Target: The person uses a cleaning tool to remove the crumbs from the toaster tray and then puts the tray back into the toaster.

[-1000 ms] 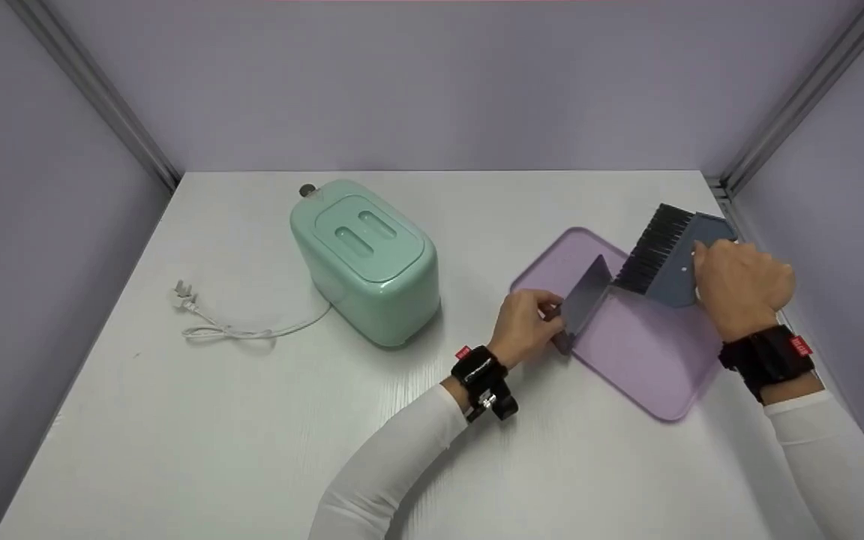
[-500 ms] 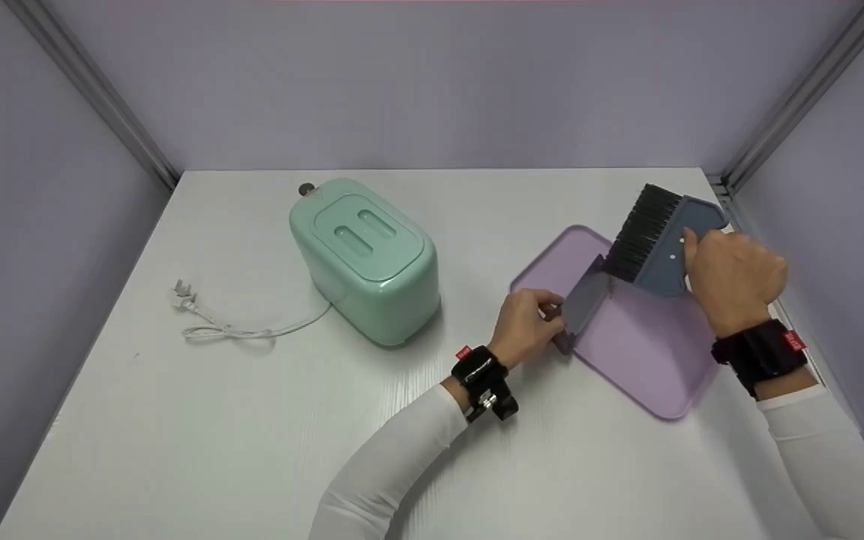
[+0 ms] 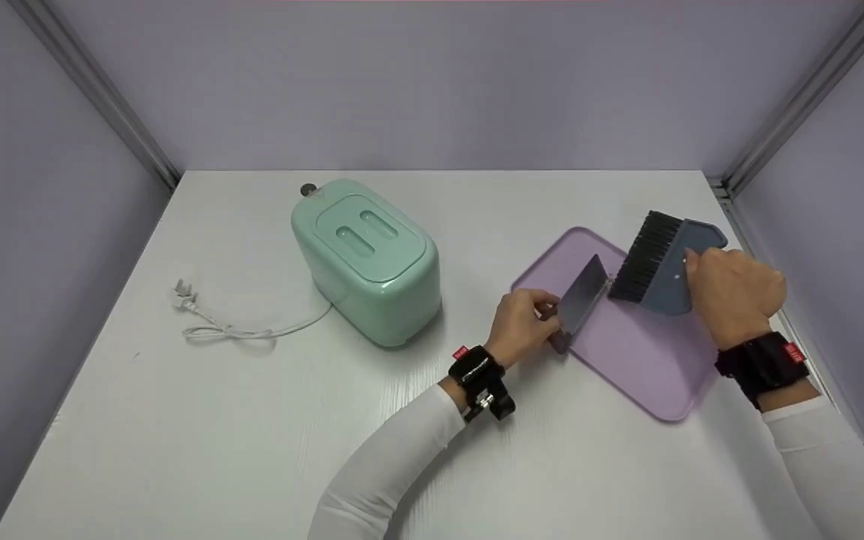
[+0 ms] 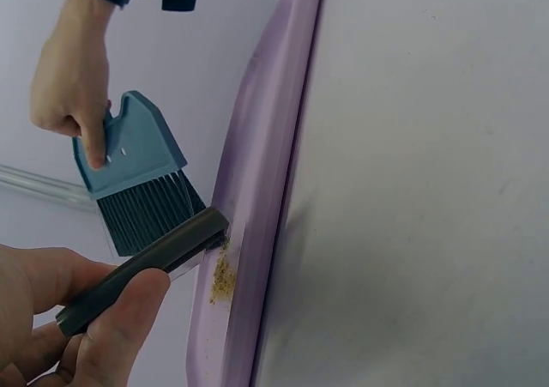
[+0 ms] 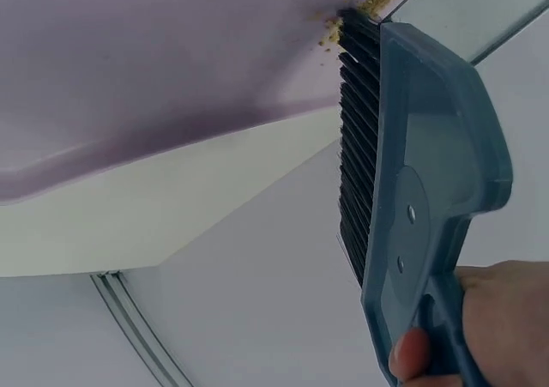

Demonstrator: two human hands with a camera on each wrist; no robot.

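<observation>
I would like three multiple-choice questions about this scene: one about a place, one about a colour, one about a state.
1. Where do the crumbs lie?
A. on the purple tray, by the dustpan
B. on the green toaster
C. beside the plug

2. What colour are the brush bristles?
A. white
B. black
C. red

3. What is the right hand doing?
A. resting flat on the table
B. gripping the brush handle
C. holding the cord

Answers:
1 A, the left wrist view shows them at the dustpan edge.
2 B, they look dark in every view.
3 B, its fingers curl round the handle, while the left hand holds the dustpan.
</observation>
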